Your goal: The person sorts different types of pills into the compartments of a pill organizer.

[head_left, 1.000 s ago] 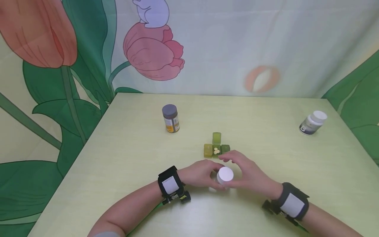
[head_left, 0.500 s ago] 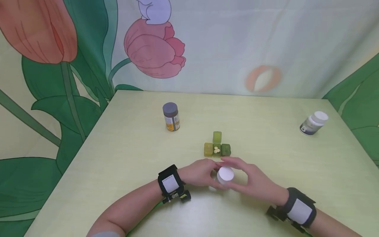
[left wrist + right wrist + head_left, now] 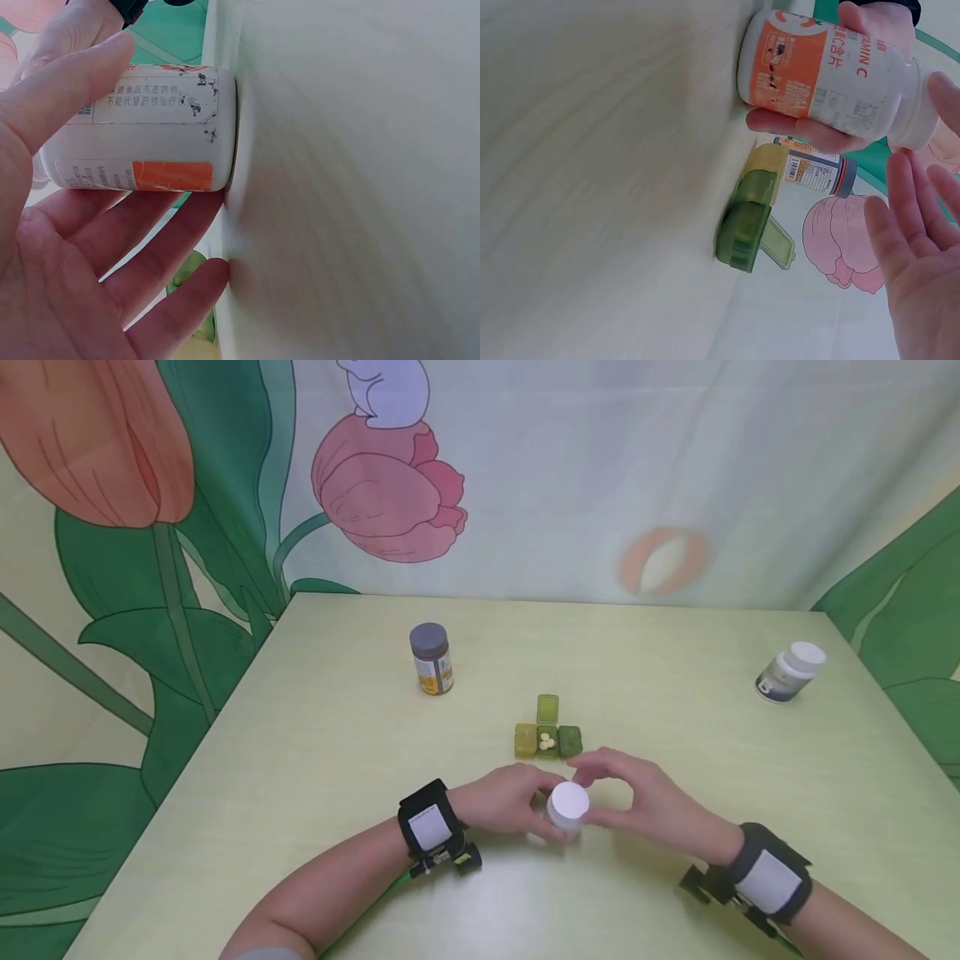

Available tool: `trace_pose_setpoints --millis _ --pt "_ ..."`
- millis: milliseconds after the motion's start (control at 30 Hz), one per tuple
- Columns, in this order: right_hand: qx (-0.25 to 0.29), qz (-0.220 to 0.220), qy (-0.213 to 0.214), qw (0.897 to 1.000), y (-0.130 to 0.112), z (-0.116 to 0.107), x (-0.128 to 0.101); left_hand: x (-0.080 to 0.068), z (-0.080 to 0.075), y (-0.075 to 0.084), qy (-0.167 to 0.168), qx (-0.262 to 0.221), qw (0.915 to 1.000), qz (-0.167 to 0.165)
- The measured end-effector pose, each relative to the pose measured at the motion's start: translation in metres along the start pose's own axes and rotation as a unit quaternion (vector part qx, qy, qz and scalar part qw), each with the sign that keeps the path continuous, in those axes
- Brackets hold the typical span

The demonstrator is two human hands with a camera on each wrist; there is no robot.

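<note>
A white vitamin C bottle point(image 3: 817, 71) with an orange label stands upright on the table. My left hand point(image 3: 504, 800) holds it from the left, thumb on one side and fingers along the other. At its top, the thumb and fingertips of my right hand point(image 3: 637, 793) are at the rim of the white cap point(image 3: 568, 799), pinching it lightly. Just beyond the hands lies a small green pill box point(image 3: 569, 741). Its middle compartment has its lid point(image 3: 547, 708) flipped up and holds several pale tablets point(image 3: 547, 742).
A brown bottle with a dark grey lid point(image 3: 431, 658) stands farther back, left of the pill box. Another white-capped bottle point(image 3: 790, 672) is at the far right of the pale table point(image 3: 300, 735). A flower-printed cloth point(image 3: 540, 477) hangs behind the table's back edge.
My right fingers first closed in around the cap, then shifted back to the right along its rim. The left hand and bottle have stayed in place.
</note>
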State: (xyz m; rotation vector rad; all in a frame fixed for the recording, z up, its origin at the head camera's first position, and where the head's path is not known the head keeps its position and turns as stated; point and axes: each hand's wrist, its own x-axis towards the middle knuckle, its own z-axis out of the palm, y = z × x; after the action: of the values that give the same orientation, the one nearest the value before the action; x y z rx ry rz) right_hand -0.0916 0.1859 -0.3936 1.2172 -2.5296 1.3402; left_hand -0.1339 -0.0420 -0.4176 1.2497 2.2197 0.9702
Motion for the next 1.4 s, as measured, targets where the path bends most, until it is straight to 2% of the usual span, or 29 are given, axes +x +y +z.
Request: trace_pose_setpoints --millis 167,333,467,567,700,900,1067,1267,1400 --pt "0.0 0.011 -0.01 1.0 0.001 0.005 -0.001 0.001 0.0 0.001 0.003 0.0 0.9999 -0.01" --pt "-0.019 0.001 0.01 1.0 0.001 0.01 -0.002 0.0 0.0 0.004 0.018 -0.007 0.9994 -0.029" --pt "-0.034 -0.001 0.01 0.999 0.001 0.012 0.0 -0.002 -0.001 0.004 0.023 -0.016 0.9992 -0.029" --pt "-0.034 -0.001 -0.009 0.999 0.001 0.013 0.003 -0.01 -0.003 -0.001 0.022 -0.033 0.9986 -0.034" --pt "-0.051 0.002 -0.028 0.998 0.005 0.01 0.007 -0.029 -0.016 -0.013 0.042 -0.049 0.9944 -0.083" --pt "-0.088 0.017 -0.009 0.996 0.015 -0.002 0.01 -0.061 -0.049 -0.039 0.107 -0.046 0.9805 -0.158" --pt "-0.103 0.032 0.0 0.994 0.025 -0.009 0.009 -0.08 -0.078 -0.065 0.165 -0.033 0.9602 -0.223" --pt "-0.123 0.052 -0.004 0.991 0.032 -0.014 0.007 -0.092 -0.108 -0.087 0.212 -0.013 0.9368 -0.278" --pt "-0.126 0.067 -0.008 0.99 0.034 -0.015 0.005 -0.094 -0.117 -0.096 0.222 -0.01 0.9282 -0.298"
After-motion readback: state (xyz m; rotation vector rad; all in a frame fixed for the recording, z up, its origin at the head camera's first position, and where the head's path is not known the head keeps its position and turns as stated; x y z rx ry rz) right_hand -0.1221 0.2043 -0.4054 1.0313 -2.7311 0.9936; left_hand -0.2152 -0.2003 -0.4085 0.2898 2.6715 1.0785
